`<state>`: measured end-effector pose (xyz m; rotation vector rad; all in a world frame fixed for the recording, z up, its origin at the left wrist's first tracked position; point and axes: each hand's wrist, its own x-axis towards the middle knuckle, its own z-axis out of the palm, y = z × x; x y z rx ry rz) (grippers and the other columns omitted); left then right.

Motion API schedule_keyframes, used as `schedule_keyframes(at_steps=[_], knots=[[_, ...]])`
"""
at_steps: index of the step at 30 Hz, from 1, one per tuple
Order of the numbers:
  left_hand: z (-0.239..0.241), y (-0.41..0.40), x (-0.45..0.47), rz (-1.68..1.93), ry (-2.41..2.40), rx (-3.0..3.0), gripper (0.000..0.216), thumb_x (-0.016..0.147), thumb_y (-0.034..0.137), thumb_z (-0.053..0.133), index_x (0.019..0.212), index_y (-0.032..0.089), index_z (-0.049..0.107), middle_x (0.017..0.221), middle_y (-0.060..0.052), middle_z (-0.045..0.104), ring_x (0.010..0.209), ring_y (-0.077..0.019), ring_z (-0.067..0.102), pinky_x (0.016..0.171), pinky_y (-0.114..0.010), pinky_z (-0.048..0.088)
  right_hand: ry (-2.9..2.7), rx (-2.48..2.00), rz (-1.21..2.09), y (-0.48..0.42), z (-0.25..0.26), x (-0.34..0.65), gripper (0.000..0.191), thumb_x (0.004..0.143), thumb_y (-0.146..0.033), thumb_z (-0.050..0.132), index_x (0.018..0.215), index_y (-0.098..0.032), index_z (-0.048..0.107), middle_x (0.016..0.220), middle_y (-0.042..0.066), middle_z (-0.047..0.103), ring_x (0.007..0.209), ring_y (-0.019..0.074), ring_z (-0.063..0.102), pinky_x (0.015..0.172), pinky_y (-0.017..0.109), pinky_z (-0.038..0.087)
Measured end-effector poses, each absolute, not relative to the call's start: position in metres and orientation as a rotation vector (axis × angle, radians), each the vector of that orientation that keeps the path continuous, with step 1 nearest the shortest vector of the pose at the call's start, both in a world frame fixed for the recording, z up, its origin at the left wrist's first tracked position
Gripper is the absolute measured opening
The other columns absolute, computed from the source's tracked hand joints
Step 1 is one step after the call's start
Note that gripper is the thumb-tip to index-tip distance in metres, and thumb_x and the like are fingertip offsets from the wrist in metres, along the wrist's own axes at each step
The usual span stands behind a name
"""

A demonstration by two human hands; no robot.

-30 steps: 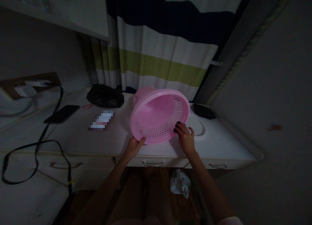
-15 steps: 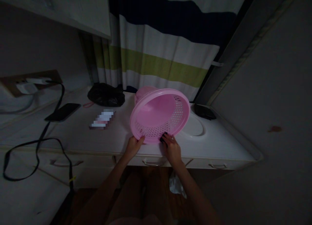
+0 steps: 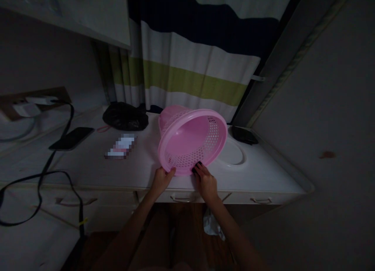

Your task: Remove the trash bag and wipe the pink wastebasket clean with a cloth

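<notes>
A pink plastic basket [image 3: 193, 136] with perforated sides lies tipped on the desk, its opening facing me. My left hand [image 3: 161, 181] grips the near lower left of its rim, thumb inside and fingers underneath. My right hand [image 3: 206, 185] is closed at the near lower right of the rim. Its fingers pinch a small black, soft-looking thing [image 3: 194, 169] against the rim; most of it is covered by the fingers. Behind the basket, to the right, a white ring-shaped object [image 3: 244, 158] rests on the desk, partly hidden.
On the white desk [image 3: 117, 175] lie a phone with a lit, blurred screen [image 3: 120, 146], a dark phone [image 3: 72, 138], a black plastic bag [image 3: 125, 116] and a black wallet-like item [image 3: 244, 135]. A black cable [image 3: 41, 173] hangs over the left edge. A striped curtain [image 3: 190, 75] stands behind.
The view has shifted slightly. The basket has turned a little in my hands, showing more of its left outer side. Both hands keep their places on the near rim.
</notes>
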<state>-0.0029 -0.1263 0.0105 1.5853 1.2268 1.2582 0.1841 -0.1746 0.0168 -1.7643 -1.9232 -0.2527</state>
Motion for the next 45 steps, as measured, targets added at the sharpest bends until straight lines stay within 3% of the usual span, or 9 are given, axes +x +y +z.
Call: schedule_keyframes(at_steps=[7, 12, 20, 27, 31, 36, 40, 45], knots=[[0.014, -0.124, -0.007, 1.275, 1.166, 1.477, 0.037, 0.062, 0.037, 0.063, 0.088, 0.011, 0.064, 0.087, -0.007, 0.069, 0.083, -0.0209, 0.062, 0.077, -0.032, 0.050, -1.919, -1.583, 0.009, -0.177, 0.019, 0.137, 0.030, 0.081, -0.017, 0.045, 0.108, -0.022, 0.058, 0.116, 0.001, 0.057, 0.108, 0.0145, 0.052, 0.089, 0.029, 0.046], [0.004, -0.123, -0.001, 1.295, 1.114, 1.449, 0.043, 0.061, 0.037, 0.065, 0.095, 0.011, 0.058, 0.084, -0.008, 0.069, 0.073, -0.0183, 0.064, 0.068, -0.030, 0.052, -1.868, -1.529, 0.075, -0.176, 0.020, 0.133, 0.030, 0.082, -0.019, 0.044, 0.108, -0.021, 0.059, 0.115, 0.002, 0.058, 0.107, 0.0132, 0.053, 0.090, 0.027, 0.044], [0.007, -0.125, -0.004, 1.310, 1.139, 1.539, 0.046, 0.064, 0.039, 0.064, 0.098, 0.012, 0.050, 0.083, -0.007, 0.068, 0.073, -0.0183, 0.064, 0.067, -0.030, 0.053, -1.873, -1.660, -0.017, -0.173, 0.019, 0.165, 0.029, 0.081, -0.020, 0.046, 0.106, -0.024, 0.060, 0.116, 0.002, 0.058, 0.103, 0.0163, 0.056, 0.085, 0.031, 0.048], [0.038, -0.123, -0.020, 1.416, 1.231, 1.706, 0.029, 0.066, 0.040, 0.063, 0.081, 0.016, 0.056, 0.072, -0.002, 0.068, 0.067, -0.0149, 0.064, 0.064, -0.024, 0.051, -1.865, -1.667, -0.011, -0.167, 0.022, 0.187, 0.027, 0.081, -0.020, 0.047, 0.103, -0.024, 0.062, 0.115, 0.002, 0.058, 0.104, 0.0161, 0.055, 0.086, 0.031, 0.047], [0.044, -0.120, -0.019, 1.479, 1.277, 1.715, 0.030, 0.068, 0.040, 0.059, 0.084, 0.014, 0.057, 0.072, -0.003, 0.067, 0.067, -0.0151, 0.063, 0.063, -0.025, 0.051, -1.865, -1.583, 0.066, -0.164, 0.018, 0.179, 0.028, 0.080, -0.019, 0.048, 0.104, -0.022, 0.062, 0.115, 0.003, 0.058, 0.106, 0.0157, 0.054, 0.091, 0.031, 0.044], [0.026, -0.115, -0.008, 1.302, 1.171, 1.369, 0.037, 0.064, 0.037, 0.063, 0.088, 0.010, 0.059, 0.082, -0.008, 0.068, 0.073, -0.0196, 0.064, 0.060, -0.030, 0.054, -1.908, -1.490, 0.124, -0.165, 0.014, 0.167, 0.027, 0.079, -0.019, 0.050, 0.103, -0.023, 0.062, 0.115, 0.002, 0.058, 0.107, 0.0148, 0.053, 0.093, 0.030, 0.042], [0.018, -0.117, -0.004, 1.233, 0.964, 1.077, 0.038, 0.061, 0.023, 0.065, 0.096, 0.009, 0.057, 0.095, -0.008, 0.065, 0.081, -0.0203, 0.063, 0.064, -0.033, 0.056, -1.936, -1.512, 0.093, -0.166, 0.015, 0.166, 0.028, 0.080, -0.019, 0.049, 0.105, -0.024, 0.061, 0.116, 0.002, 0.057, 0.108, 0.0151, 0.052, 0.091, 0.031, 0.044], [0.018, -0.120, -0.006, 1.237, 0.952, 1.091, 0.034, 0.060, 0.020, 0.064, 0.091, 0.008, 0.058, 0.094, -0.008, 0.065, 0.082, -0.0205, 0.062, 0.066, -0.033, 0.056, -1.907, -1.655, -0.133, -0.159, 0.027, 0.193, 0.027, 0.080, -0.015, 0.046, 0.101, -0.021, 0.063, 0.114, 0.005, 0.058, 0.111, 0.0176, 0.049, 0.092, 0.035, 0.043]])
